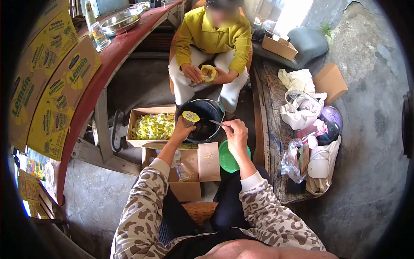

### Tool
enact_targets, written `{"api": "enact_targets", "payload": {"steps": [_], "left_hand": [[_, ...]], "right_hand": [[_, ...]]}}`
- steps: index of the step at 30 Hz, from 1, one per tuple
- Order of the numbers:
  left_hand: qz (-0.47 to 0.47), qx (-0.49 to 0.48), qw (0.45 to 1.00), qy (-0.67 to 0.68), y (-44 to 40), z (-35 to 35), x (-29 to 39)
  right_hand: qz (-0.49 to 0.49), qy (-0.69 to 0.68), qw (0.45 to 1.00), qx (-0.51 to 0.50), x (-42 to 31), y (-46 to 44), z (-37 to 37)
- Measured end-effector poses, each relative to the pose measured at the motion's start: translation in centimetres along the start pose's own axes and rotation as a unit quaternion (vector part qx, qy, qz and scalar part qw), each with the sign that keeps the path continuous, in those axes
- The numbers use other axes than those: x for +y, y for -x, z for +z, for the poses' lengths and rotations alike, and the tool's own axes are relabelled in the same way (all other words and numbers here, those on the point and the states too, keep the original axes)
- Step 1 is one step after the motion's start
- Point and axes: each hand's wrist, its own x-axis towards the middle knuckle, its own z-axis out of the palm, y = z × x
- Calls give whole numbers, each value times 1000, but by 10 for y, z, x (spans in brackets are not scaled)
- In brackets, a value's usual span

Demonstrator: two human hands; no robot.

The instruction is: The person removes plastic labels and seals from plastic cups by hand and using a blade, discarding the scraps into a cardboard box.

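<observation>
- The yellow-lidded plastic cup [190,116] is above the left rim of the black bucket [206,113], its printed lid facing up.
- The left hand [185,128] is closed around the cup's body, with the forearm reaching forward and the patterned sleeve ending at the wrist.
- The right hand [236,134] pinches a thin blade-like tool [216,123] between thumb and fingers; its tip points left over the bucket, apart from the cup. The wrist is above the green basin [228,159], partly covering it from view.
- The bucket, dark inside, stands between the hands and a seated person in a yellow top [217,43].
- That person holds another yellow-rimmed cup [208,73] in both hands, above the far side of the bucket.
- Left of the bucket is a cardboard box of yellow and white strips [154,126].
- Nearer the wearer, an open carton [185,190] holds clear plastic cups [183,172]; its raised flap stands beside the basin, and the left forearm crosses over its left part.
- Farther left, Lemon cartons [64,103] stand by a red tabletop [92,84] that bears a metal bowl [122,20].
- On the right, a low bench [274,166] carries a white handbag [297,114], a clear plastic bag [292,162] and a beige bag [324,166].
</observation>
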Motion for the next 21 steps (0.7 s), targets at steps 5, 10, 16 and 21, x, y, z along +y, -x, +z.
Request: {"api": "enact_targets", "payload": {"steps": [5, 10, 16, 21], "left_hand": [[2, 24, 994, -102, -12, 4, 5], [10, 26, 972, -234, -23, 6, -15], [2, 23, 950, -311, -22, 8, -14], [-6, 16, 940, -342, -21, 8, -11]], "right_hand": [[26, 5, 999, -23, 12, -2, 6], [35, -3, 999, -23, 21, -3, 11], [46, -31, 998, -21, 26, -4, 11], [61, -50, 997, -20, 23, -3, 6]]}}
